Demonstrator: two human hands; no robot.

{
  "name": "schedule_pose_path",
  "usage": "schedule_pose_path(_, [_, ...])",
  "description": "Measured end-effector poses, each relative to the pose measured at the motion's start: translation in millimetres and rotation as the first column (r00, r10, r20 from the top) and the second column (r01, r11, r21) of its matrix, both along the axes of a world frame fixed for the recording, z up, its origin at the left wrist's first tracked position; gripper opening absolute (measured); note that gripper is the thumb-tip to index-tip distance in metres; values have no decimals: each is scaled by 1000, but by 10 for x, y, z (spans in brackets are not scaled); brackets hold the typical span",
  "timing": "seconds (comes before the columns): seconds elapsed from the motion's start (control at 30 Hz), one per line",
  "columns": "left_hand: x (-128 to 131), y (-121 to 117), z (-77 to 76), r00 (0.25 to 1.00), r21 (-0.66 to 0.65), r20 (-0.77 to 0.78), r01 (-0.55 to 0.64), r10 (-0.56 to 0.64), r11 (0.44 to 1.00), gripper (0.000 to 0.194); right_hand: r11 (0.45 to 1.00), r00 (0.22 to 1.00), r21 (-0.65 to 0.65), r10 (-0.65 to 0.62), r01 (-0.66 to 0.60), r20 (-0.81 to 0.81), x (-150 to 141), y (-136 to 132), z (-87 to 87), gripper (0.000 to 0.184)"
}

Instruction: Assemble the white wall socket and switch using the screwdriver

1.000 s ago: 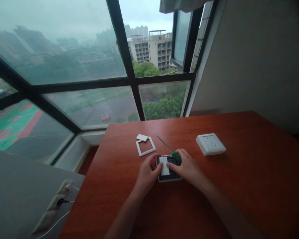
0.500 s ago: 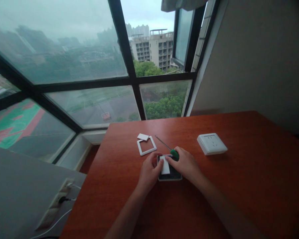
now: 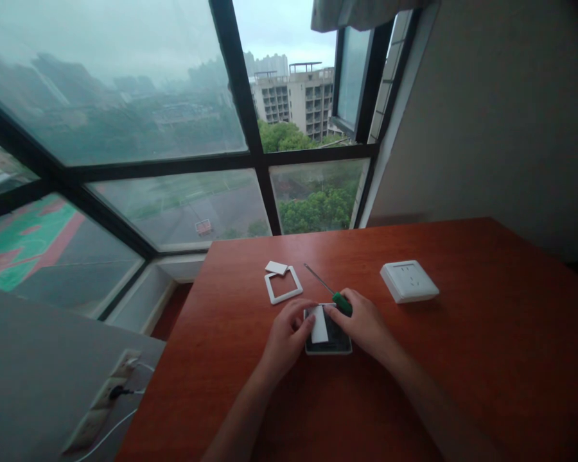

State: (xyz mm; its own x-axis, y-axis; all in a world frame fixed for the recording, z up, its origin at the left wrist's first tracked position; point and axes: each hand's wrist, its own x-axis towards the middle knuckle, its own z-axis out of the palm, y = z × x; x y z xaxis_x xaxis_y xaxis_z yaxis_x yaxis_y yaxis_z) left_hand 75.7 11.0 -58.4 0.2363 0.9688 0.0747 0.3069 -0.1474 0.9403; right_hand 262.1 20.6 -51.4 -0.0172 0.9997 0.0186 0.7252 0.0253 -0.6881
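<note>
A white wall-switch plate with a dark inside (image 3: 340, 341) lies on the table. A narrow white switch piece (image 3: 320, 328) rests over its left part, slightly tilted. My left hand (image 3: 289, 333) is closed on the left edge of this piece, thumb and fingertips pinching it. My right hand (image 3: 366, 324) is closed around the green handle of a screwdriver (image 3: 341, 303), its shaft pointing to the far left. The right thumb reaches to the top of the white piece. Right fingertips are partly hidden by the handle.
Beyond my left hand lie a white square frame (image 3: 296, 282) and a small white cover (image 3: 276, 267). A white socket box (image 3: 410, 282) sits to the right on the reddish wooden table (image 3: 481, 333). Windows stand behind; wall sockets (image 3: 106, 393) with plugged cables are at lower left.
The white switch piece has turned slightly, its near end angled right. The screwdriver and my right hand have shifted a little to the right. Both hands keep their grips.
</note>
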Motion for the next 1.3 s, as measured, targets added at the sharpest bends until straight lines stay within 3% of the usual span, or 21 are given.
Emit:
schedule_pose_path(0.2, [-11,14,132,992,134,-119,63,-47,989,25,999,998,34,-28,30,-57,7,-21,-100,19])
schedule_pose_path(0.4, [-110,-46,217,942,109,-293,202,-163,973,66,998,994,45,-27,32,-106,3,-24,-127,21])
schedule_pose_path(0.7, [-179,11,255,912,87,-360,244,-198,966,61,998,990,50,-24,32,-142,-7,-28,-105,20])
schedule_pose_path(0.9, [-199,-10,293,888,-11,-372,289,-272,957,61,999,990,40,-16,22,-143,-11,-29,-105,21])
schedule_pose_path(1.13, [-169,27,244,945,52,-288,180,-158,982,46,999,993,28,-17,21,-119,-9,-25,-105,20])
schedule_pose_path(1.3, [-121,89,121,988,-46,-134,67,-73,997,40,1000,997,6,-23,23,-69,-20,-28,-39,21])
